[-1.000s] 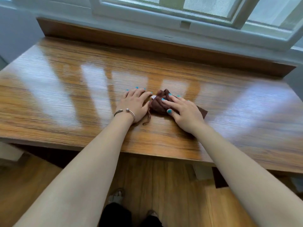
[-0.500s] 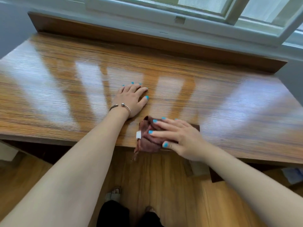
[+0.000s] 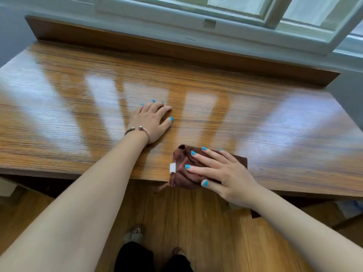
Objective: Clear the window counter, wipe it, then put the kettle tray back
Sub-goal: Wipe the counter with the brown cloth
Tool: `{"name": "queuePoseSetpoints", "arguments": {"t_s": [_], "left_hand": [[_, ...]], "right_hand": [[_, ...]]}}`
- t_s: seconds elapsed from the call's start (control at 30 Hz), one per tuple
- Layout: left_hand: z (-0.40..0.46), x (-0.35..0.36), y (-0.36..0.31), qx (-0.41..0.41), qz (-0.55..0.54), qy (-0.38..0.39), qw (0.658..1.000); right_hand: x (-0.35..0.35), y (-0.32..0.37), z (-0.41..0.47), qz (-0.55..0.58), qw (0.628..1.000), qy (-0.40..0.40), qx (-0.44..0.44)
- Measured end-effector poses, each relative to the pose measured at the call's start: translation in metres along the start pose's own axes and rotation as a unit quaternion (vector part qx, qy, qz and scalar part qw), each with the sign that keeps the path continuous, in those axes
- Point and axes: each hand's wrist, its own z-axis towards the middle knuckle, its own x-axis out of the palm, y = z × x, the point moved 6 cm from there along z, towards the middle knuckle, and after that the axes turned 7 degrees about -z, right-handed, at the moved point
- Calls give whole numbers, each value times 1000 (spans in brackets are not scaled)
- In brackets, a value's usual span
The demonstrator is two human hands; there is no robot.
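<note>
the wooden counter [image 3: 255,118] runs across the view under the window [image 3: 225,14], its glossy top streaked with pale reflections. the left hand [image 3: 152,121] lies flat on it near the middle, fingers straight and pointing toward 12 o'clock, a bracelet [image 3: 140,129] on the wrist. at about 4 o'clock from it, well apart, the right hand [image 3: 222,171] presses a crumpled brown cloth [image 3: 181,173] onto the near edge with straight, spread fingers pointing toward 10 o'clock. the cloth has a small white tag [image 3: 172,167] and hangs slightly over the edge. below, a wood floor [image 3: 196,222] and two feet [image 3: 134,232] show.
</note>
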Motion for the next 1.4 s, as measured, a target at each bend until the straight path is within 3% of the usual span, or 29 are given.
{"name": "queuePoseSetpoints", "arguments": {"t_s": [0.1, 0.3, 0.43, 0.67, 0.83, 1.2, 1.33, 1.4], "left_hand": [[1, 1, -3, -3, -5, 11, 1000], [-1, -2, 0, -9, 8, 28, 1000], [0, -4, -1, -26, 7, 27, 999], [39, -7, -42, -78, -15, -1, 997], [84, 28, -97, -34, -46, 58, 997], [131, 45, -116, 4, 6, -42, 999], [135, 45, -110, -15, -5, -45, 999], [134, 47, -110, -21, -6, -46, 999]], "right_hand": [[-3, -28, 9, 18, 1000, 8, -21], [-19, -137, 77, -8, 990, 0, 138], [-18, -132, 81, -8, 979, -2, 205], [-6, -47, -28, 10, 997, 13, 82], [-6, -70, -36, 5, 999, 25, 23], [-26, -228, 85, 3, 980, 2, 197], [-25, -222, 94, -5, 976, 4, 216], [-21, -198, 67, -8, 982, -8, 186]]}}
